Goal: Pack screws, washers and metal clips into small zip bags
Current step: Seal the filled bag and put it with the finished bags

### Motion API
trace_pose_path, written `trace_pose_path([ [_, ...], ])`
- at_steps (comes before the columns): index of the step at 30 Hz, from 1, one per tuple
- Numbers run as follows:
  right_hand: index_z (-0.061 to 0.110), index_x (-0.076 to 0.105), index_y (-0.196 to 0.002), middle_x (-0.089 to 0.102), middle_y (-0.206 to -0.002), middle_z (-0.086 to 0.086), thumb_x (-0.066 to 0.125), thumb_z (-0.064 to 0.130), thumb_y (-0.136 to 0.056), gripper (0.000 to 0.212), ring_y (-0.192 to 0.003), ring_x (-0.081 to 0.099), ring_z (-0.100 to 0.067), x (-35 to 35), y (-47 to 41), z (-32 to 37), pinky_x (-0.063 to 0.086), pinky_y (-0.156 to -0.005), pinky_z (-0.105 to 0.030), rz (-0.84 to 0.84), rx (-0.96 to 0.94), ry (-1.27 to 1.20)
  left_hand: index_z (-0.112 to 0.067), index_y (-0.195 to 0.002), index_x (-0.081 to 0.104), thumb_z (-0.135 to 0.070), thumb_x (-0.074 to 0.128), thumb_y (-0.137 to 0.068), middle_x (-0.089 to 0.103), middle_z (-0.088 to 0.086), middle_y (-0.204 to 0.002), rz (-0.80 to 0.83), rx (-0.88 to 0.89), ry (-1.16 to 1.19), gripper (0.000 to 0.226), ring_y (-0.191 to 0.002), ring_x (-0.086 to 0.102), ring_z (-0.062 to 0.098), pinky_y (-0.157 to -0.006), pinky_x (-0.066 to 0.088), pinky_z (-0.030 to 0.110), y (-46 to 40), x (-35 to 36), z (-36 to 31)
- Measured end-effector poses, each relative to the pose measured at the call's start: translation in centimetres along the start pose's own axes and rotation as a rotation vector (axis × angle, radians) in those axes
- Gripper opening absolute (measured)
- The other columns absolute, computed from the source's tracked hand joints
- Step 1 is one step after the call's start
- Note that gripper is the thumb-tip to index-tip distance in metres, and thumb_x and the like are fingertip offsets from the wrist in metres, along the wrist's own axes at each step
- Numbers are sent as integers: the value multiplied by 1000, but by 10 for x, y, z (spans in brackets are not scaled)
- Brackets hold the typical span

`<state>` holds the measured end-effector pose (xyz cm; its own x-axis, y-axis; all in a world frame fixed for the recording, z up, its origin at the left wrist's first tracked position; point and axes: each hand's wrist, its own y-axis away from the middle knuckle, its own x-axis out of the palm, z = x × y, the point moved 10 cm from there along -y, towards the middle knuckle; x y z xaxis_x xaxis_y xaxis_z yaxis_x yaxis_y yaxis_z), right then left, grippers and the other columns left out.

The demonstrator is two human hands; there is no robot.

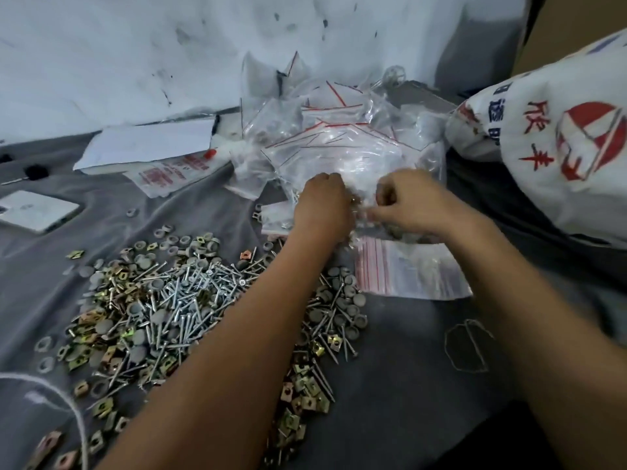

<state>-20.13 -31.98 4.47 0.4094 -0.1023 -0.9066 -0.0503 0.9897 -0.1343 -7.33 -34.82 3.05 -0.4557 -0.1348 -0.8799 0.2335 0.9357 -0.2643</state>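
Both hands meet over one small zip bag [364, 217]: the left hand [322, 203] and the right hand [409, 206] each pinch its clear plastic with curled fingers, the view blurred there; behind lies a heap of filled bags [325, 137]; just below the right hand, a stack of empty zip bags [407, 269]; under the left forearm spread screws [190, 293], washers [169, 239] and metal clips [305, 395] on grey cloth [407, 351].
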Motion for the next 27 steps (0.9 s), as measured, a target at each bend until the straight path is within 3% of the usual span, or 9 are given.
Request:
trace_pose_path([
  [2, 23, 65, -76, 66, -72, 6, 86, 65, -62, 49, -71, 64, -15, 19, 35, -17, 47, -60, -31, 235, 84, 94, 0, -117, 58, -1, 55, -90, 56, 20, -122, -107, 6, 59, 28, -116, 51, 37, -85, 39, 37, 16, -13, -10],
  [4, 24, 63, -87, 67, -84, 5, 87, 67, -57, 57, -79, 64, -16, 33, 65, -33, 54, -71, -37, 355, 147, 156, -1, -118, 61, 0, 56, -88, 57, 19, -121, -245, 47, 118, 30, -112, 51, 35, -85, 35, 34, 40, -30, -26],
  [7, 13, 61, -83, 62, -82, 1, 93, 49, -62, 53, -74, 56, -16, 35, 85, -37, 51, -72, -36, 257, 96, -59, -3, -115, 65, 0, 57, -86, 62, 17, -114, -262, 83, 302, 30, -106, 56, 33, -83, 38, 35, 66, -30, -44],
  [12, -1, 62, -78, 58, -73, -4, 91, 21, -72, 37, -67, 49, -15, 31, 92, -43, 41, -62, -29, 127, 18, -340, -7, -108, 68, -1, 54, -89, 71, 9, -107, -81, -195, 594, 24, -103, 63, 28, -88, 51, 38, 86, 2, -27],
  [16, 5, 56, -79, 48, -65, -2, 86, 9, -80, 29, -63, 41, -17, 30, 90, -52, 33, -60, -32, 94, 28, -442, -8, -103, 65, -2, 49, -89, 68, 12, -108, 4, -374, 695, 22, -106, 61, 32, -92, 51, 42, 97, 19, -24],
  [18, 8, 56, -85, 46, -65, -2, 84, 8, -82, 28, -62, 40, -17, 27, 89, -56, 32, -59, -32, 55, 28, -439, -7, -91, 61, 0, 48, -87, 66, 12, -97, 40, -360, 673, 15, -98, 60, 34, -77, 47, 38, 96, 20, -31],
  [21, 13, 57, -89, 52, -71, -1, 86, 29, -80, 34, -62, 44, -15, 27, 93, -48, 38, -59, -35, 55, -24, -296, -9, -71, 49, 1, 47, -89, 66, 18, -85, 81, -393, 682, 21, -88, 65, 40, -68, 50, 42, 94, 19, -36],
  [24, 25, 50, -89, 53, -91, 4, 79, 75, -54, 68, -84, 48, -16, 35, 101, -30, 44, -75, -36, 127, -60, 16, -13, -72, 46, 0, 43, -96, 68, 27, -103, 139, -457, 782, 27, -96, 72, 44, -88, 60, 54, 92, 26, -32],
  [27, 19, 56, -88, 55, -91, 3, 85, 61, -67, 55, -81, 51, -18, 34, 99, -13, 47, -74, -37, 101, -104, 37, -13, -80, 52, -1, 45, -92, 68, 25, -106, 150, -509, 856, 19, -99, 72, 43, -92, 59, 55, 93, 27, -21],
])
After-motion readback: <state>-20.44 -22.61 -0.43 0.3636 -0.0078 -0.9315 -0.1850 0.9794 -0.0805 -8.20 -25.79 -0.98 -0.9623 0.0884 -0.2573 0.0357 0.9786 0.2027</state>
